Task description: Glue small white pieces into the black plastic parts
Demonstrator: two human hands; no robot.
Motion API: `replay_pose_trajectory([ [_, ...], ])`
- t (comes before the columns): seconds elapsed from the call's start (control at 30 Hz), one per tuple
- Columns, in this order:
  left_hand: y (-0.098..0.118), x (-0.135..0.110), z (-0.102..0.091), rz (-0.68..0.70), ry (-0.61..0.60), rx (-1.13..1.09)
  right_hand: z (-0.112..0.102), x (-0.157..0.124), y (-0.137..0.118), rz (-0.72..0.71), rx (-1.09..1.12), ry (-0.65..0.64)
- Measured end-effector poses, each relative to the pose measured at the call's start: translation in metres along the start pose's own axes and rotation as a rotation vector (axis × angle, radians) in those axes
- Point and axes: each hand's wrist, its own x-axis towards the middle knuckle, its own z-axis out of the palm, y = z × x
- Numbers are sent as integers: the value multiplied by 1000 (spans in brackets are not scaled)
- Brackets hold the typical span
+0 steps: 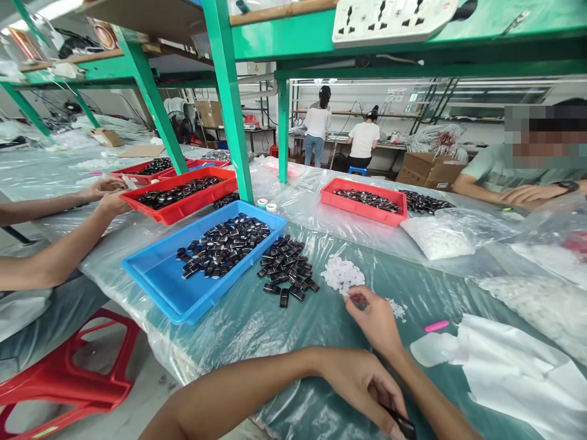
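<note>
Left hand point(362, 388), lower right of centre: fingers closed on a black piece point(403, 424), partly hidden by them. Right hand point(378, 319), right of centre: fingertips pinched at the edge of a pile of white pieces point(342, 272); cannot tell whether one is gripped. Blue tray point(158, 269), left of centre: loose black parts point(227, 241). Red tray point(362, 210), upper right: small dark parts point(367, 198), indistinct. Plastic bag point(534, 305), right edge, cut off: white contents
</note>
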Motion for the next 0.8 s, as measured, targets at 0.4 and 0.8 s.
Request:
replay_pose_trajectory([
  [0.4, 16, 5, -20, 213, 926, -202, -22, -36, 11, 304, 529, 290],
  [0.8, 4, 5, -27, 141, 869, -87, -23, -41, 6, 294, 507, 260],
])
